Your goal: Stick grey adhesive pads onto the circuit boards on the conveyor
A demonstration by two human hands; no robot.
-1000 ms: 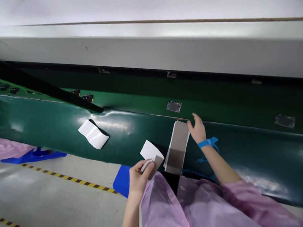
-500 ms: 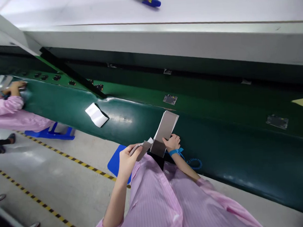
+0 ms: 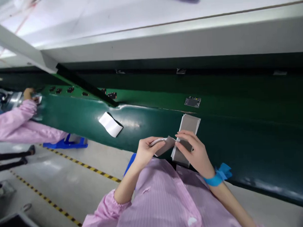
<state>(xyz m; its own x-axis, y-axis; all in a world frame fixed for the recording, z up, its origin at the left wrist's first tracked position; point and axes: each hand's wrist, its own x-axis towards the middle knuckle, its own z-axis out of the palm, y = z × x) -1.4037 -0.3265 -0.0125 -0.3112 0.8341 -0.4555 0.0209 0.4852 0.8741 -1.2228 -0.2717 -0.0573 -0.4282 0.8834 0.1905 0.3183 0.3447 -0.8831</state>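
Left hand [image 3: 148, 151] gripped the grey strips [image 3: 166, 147], thumb on top, their free end pointing right. Right hand [image 3: 196, 152] had thumb and forefinger at that end, by a white bit; too small to tell whether it was pinched.

Stack [image 3: 191, 122] lay on the green mat [image 3: 244, 146], right of the left hand and under the right hand's fingers, so the right hand was clearly nearer. Its long axis ran away from the body, far end leaning slightly right; the held strips lay across that line, off the stack's left edge. Right hand covered the stack's middle, far end showing.

White sheet [image 3: 110, 124] was well left on the mat; board [image 3: 193, 102] sat just beyond the stack's far end.
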